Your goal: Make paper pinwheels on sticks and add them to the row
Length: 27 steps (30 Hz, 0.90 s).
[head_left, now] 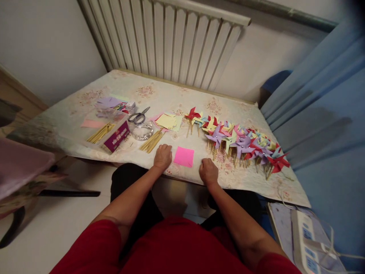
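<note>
- The pink sheet (184, 156) lies flat on the table (171, 98), between my two hands and near the front edge.
- It looks nearly square, so I can't pick out a long axis; its near side runs roughly along that edge.
- My left hand (163, 157) rests beside it, fingers curled in.
- My right hand (209, 172) makes a loose fist, near the pinwheels (243, 147).
- Left of my left hand, sticks (151, 141) point away and rightward.

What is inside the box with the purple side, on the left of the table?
Thin, yellowish sticks lie in the box; the upper ones are visible. Whatever is below them is covered, so I cannot tell.
</note>
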{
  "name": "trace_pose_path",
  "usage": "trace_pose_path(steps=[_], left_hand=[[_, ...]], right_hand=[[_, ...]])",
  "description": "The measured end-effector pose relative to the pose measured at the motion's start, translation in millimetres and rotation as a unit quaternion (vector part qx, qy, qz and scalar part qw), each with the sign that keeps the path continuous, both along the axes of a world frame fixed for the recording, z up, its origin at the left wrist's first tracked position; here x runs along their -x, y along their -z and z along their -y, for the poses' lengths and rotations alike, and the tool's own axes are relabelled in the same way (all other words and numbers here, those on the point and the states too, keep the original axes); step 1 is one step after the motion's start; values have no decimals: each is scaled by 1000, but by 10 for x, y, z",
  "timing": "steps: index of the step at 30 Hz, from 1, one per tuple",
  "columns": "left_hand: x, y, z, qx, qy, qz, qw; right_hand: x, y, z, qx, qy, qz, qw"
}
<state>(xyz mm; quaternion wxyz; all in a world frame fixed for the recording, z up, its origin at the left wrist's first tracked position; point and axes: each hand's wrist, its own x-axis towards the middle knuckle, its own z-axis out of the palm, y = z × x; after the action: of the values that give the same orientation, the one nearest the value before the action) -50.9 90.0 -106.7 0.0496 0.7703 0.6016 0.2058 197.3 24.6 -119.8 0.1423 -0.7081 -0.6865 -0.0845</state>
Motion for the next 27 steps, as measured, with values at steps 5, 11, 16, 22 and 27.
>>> trace_pose_path(steps=[5,11,16,22,27], left_hand=[[11,9,-210,16,60,72,995],[-86,-179,-365,125,37,104,986],[-149,-306,-507,197,44,101,974],[-171,-282,-508,248,95,156,951],[-205,-234,-465,232,88,189,950]], right_hand=[[8,-12,-6,5,8,14,1000],[13,-12,-8,-1,17,22,1000],[12,-16,-11,5,18,16,1000],[-6,9,-14,2,15,1,1000],[-11,25,-15,2,19,-6,1000]])
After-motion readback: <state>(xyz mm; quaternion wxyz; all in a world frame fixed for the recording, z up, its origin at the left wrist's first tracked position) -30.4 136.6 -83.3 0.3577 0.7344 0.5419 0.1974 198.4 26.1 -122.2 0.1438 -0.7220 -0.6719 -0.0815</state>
